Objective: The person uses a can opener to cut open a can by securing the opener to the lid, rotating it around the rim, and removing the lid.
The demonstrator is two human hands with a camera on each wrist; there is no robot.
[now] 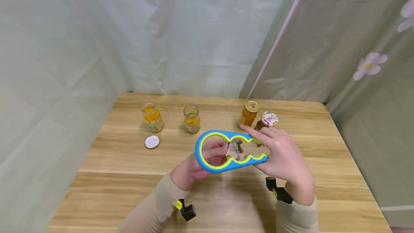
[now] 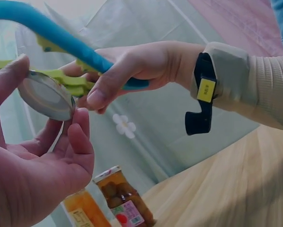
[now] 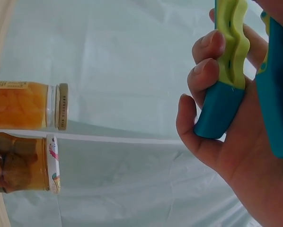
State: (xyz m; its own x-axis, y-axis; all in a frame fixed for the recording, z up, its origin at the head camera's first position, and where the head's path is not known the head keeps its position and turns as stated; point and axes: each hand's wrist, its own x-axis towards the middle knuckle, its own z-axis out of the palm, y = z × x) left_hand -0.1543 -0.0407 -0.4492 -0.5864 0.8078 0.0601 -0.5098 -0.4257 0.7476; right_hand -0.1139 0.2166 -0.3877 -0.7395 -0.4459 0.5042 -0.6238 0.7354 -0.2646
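My left hand (image 1: 190,171) pinches a patterned jar lid (image 1: 232,149) between thumb and fingers. In the left wrist view the pale underside of this lid (image 2: 47,98) shows. My right hand (image 1: 284,154) grips the narrow end of a blue and yellow-green jar opener (image 1: 220,168), its fingers curled round the arms in the right wrist view. The opener's wide loop is over the left hand in the head view, and the lid shows through its opening. In the left wrist view the lid lies close to the opener's toothed inner edge; whether they touch I cannot tell.
Two lidless jars, one at far left (image 1: 153,119) and another beside it (image 1: 192,121), hold yellow-orange contents. A white lid (image 1: 152,141) lies near them on the wooden table (image 1: 123,190). Behind my right hand stand a gold-lidded jar (image 1: 248,116) and a jar with a patterned lid (image 1: 269,118).
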